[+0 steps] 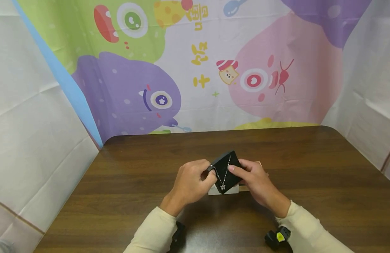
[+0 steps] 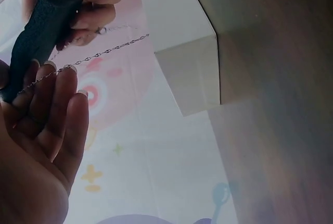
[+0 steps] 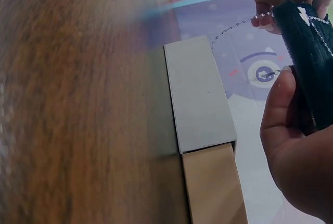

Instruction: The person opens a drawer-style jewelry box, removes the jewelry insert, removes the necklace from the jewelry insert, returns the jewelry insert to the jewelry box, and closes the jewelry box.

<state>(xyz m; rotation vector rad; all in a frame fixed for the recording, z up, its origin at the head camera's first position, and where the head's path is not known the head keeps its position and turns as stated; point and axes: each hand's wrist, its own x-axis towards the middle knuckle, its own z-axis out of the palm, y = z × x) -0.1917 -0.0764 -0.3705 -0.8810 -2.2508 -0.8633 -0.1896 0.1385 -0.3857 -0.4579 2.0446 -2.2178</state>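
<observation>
A black jewellery pad [image 1: 234, 175] is held up at a tilt, with a silver necklace [image 1: 226, 171] lying in a V across its face and a small butterfly-like pendant [image 1: 223, 187] near its low corner. My left hand [image 1: 193, 181] pinches the pad's left corner, where the chain meets the edge. On the other side my right hand [image 1: 255, 181] grips the pad, its thumb on the face beside the chain. Behind the pad [image 2: 49, 21], loose chain [image 2: 104, 53] hangs in the left wrist view. In the right wrist view, chain [image 3: 231, 27] also droops below the pad [image 3: 307, 62].
Beneath the hands, a white box part [image 3: 200, 94] and a tan box part [image 3: 216, 187] lie end to end on the brown wooden table [image 1: 119, 196]. A cartoon-printed cloth [image 1: 210, 105] hangs behind the table.
</observation>
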